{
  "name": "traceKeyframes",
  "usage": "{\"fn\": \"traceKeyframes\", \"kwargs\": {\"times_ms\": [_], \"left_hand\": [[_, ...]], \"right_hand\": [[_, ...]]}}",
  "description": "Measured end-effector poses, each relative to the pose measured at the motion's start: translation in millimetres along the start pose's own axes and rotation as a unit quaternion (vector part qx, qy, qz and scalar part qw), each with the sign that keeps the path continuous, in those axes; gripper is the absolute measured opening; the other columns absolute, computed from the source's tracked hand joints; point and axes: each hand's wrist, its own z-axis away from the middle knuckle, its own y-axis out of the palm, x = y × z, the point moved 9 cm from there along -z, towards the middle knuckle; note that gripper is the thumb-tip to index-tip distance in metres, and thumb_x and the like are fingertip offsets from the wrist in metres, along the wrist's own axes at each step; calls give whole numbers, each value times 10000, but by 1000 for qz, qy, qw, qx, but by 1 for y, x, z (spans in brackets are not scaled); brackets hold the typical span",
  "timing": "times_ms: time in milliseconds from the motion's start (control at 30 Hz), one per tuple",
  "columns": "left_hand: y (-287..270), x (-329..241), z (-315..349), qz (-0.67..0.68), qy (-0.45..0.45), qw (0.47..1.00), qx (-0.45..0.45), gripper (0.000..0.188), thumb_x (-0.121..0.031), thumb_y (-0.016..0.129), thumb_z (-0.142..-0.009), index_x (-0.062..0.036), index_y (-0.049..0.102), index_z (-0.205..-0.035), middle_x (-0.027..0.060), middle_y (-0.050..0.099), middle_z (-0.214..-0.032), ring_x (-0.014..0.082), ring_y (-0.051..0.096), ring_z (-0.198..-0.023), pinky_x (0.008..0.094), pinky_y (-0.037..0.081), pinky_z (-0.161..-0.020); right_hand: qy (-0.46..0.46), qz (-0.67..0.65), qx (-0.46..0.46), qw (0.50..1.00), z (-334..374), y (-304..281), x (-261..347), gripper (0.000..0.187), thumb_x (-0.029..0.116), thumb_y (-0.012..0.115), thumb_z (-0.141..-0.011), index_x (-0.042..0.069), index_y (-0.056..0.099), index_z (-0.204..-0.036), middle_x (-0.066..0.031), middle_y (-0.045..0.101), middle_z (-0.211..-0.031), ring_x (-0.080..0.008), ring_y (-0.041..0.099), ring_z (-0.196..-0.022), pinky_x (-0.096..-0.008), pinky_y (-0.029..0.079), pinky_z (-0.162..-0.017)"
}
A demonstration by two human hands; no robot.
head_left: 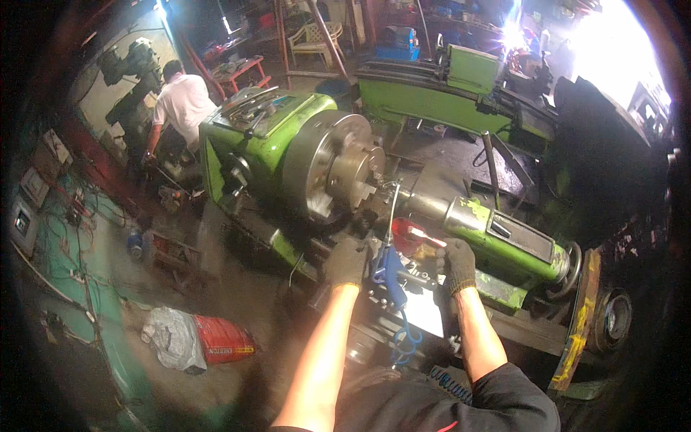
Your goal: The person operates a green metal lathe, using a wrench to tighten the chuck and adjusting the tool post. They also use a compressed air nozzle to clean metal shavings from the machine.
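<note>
Nearby: knit-gloved left hand [345, 263]; long air gun [391, 277]

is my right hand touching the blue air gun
Apart: the head view shows your right hand to the right of the blue air gun, with a visible gap between them.

The left hand [346, 263] hid its own fingers, so their grip could not be told. The right hand [459, 261] covered one end of a pale stick [430, 240]. Blur smeared the lathe's [270, 140] chuck [313, 173]. The view's lower edge cut off the black shirt [432, 407].
</note>
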Motion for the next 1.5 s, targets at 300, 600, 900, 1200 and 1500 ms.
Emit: {"fn": "traceKeyframes", "kwargs": {"times_ms": [300, 600, 900, 1200, 1500], "left_hand": [[3, 9, -2, -3, -18, 1000, -3, 624, -646, 633, -1002, -92, 817, -1226, 274, 785, -1204, 471, 762, -1135, 574, 593, -955], [10, 17, -5, 29, -16, 998, -45, 681, -730, 631, -988, -94, 852, -1089, 268, 800, -1091, 480, 775, -1075, 577, 598, -929], [8, 10, -3, 4, -35, 999, -40, 558, -617, 670, -1009, -91, 836, -1098, 259, 793, -1157, 465, 769, -1118, 584, 595, -935], [10, 19, -5, 16, -33, 998, -43, 557, -621, 677, -1016, -87, 816, -1086, 248, 795, -1160, 467, 767, -1115, 581, 593, -935], [5, 8, -3, -16, -19, 999, -30, 680, -660, 615, -1052, -9, 781, -1157, 300, 776, -1191, 483, 770, -1131, 588, 620, -951]], "right_hand": [[2, -22, 36, 999, -12, 5, -8, 391, 69, 563, -1068, -8, 580, -1452, -105, 684, -865, -155, 607, -594, -306, 498, -478], [-18, -117, 51, 992, -25, -9, -23, 387, 114, 630, -1076, -19, 619, -1439, -117, 707, -942, -169, 647, -662, -310, 534, -525], [-103, -76, 43, 991, -44, -19, -16, 297, 62, 686, -1020, -63, 703, -1289, -123, 723, -918, -190, 677, -683, -335, 558, -564], [-79, -22, 15, 997, -29, -10, -6, 353, 60, 675, -976, -73, 700, -1301, -121, 746, -895, -215, 699, -634, -341, 559, -531], [-115, 103, 6, 988, -13, -2, 13, 309, 89, 662, -1019, -18, 712, -1305, -108, 757, -908, -180, 699, -635, -330, 559, -530]]}}
